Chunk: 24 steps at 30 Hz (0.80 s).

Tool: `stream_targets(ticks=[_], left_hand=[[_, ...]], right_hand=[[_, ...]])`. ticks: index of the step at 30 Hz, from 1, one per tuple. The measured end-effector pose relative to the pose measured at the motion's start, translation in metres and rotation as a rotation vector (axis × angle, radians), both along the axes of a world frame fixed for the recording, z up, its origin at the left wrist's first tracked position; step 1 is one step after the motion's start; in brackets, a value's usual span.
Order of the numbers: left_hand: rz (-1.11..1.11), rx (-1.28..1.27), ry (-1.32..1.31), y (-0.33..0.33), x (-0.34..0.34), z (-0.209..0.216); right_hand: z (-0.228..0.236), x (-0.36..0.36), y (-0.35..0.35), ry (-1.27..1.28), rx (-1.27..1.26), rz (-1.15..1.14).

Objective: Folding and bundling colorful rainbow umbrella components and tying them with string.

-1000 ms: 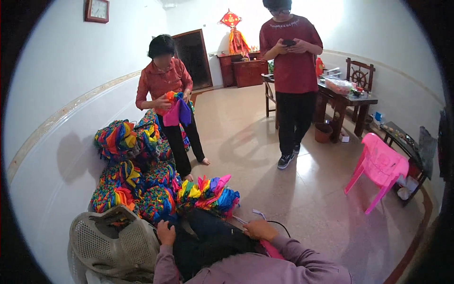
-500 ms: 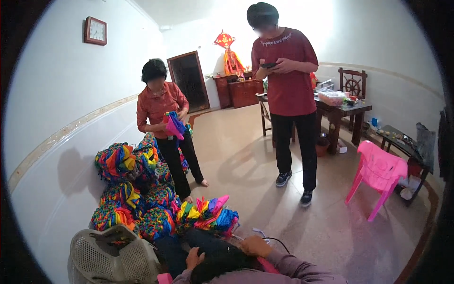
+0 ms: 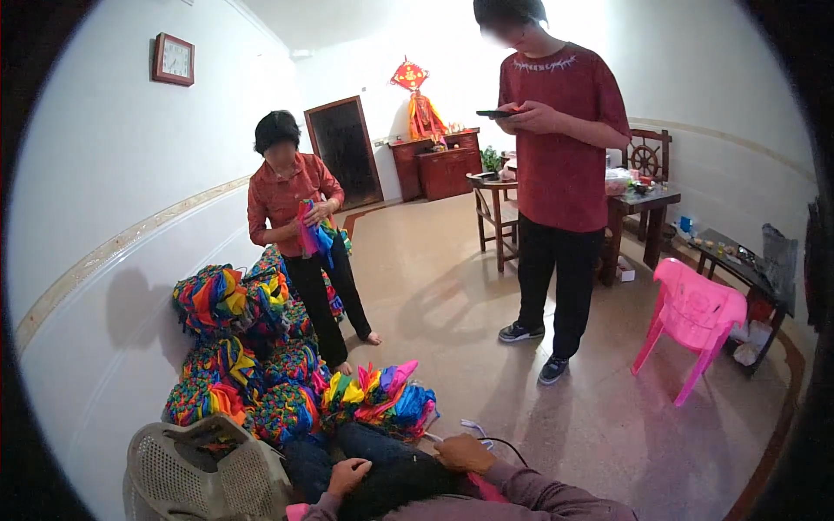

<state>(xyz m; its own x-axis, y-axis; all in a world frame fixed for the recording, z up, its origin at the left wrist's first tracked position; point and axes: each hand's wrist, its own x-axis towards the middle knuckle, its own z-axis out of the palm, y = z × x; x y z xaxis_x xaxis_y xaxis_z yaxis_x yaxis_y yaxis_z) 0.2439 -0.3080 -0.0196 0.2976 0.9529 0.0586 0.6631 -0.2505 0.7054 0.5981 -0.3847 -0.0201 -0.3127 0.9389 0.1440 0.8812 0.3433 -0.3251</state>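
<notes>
My left hand (image 3: 349,476) lies on my dark-trousered thigh, fingers stretched along the cloth and holding nothing. Over my other knee, my right hand (image 3: 466,453) has its fingers curled in; whatever they hold is hidden. A thin white piece (image 3: 433,437) shows just beside its fingertips, and white cords (image 3: 476,427) lie on the floor beyond. A bundle of rainbow-coloured cloth (image 3: 382,399) sits just past my knees. To the left, a standing person in a red shirt handles a pink and blue cloth (image 3: 317,233) with both hands.
Several rainbow cloth bundles (image 3: 213,300) are piled along the left wall. A grey perforated plastic chair (image 3: 248,473) stands at my left. Another person in a dark red shirt (image 3: 565,130) holds a phone. At the right are a pink plastic chair (image 3: 699,304) and a low dark table (image 3: 738,269).
The person with the phone has stepped to the right and closer. The other person's cloth has turned in their hands. My left hand has flattened onto my thigh; my right hand has barely moved.
</notes>
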Motion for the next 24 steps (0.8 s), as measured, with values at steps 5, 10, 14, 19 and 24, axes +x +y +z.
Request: stream_targets(ticks=[5,10,14,19,24], left_hand=[[-0.220,-0.157,0.022,-0.001,-0.002,-0.007],[-0.160,-0.093,0.033,-0.015,0.011,0.011],[-0.146,-0.116,0.029,-0.025,0.016,0.028],[-0.163,-0.326,-0.051,-0.013,0.003,0.005],[-0.201,-0.479,-0.155,-0.006,-0.004,-0.012]], right_hand=[[0.010,-0.004,-0.004,-0.005,-0.062,0.001],[-0.001,0.000,0.000,0.021,-0.005,0.016],[-0.003,0.001,-0.003,0.037,0.038,0.032],[0.007,-0.003,-0.008,0.007,-0.023,0.033],[0.011,-0.004,-0.010,0.081,-0.023,0.048]])
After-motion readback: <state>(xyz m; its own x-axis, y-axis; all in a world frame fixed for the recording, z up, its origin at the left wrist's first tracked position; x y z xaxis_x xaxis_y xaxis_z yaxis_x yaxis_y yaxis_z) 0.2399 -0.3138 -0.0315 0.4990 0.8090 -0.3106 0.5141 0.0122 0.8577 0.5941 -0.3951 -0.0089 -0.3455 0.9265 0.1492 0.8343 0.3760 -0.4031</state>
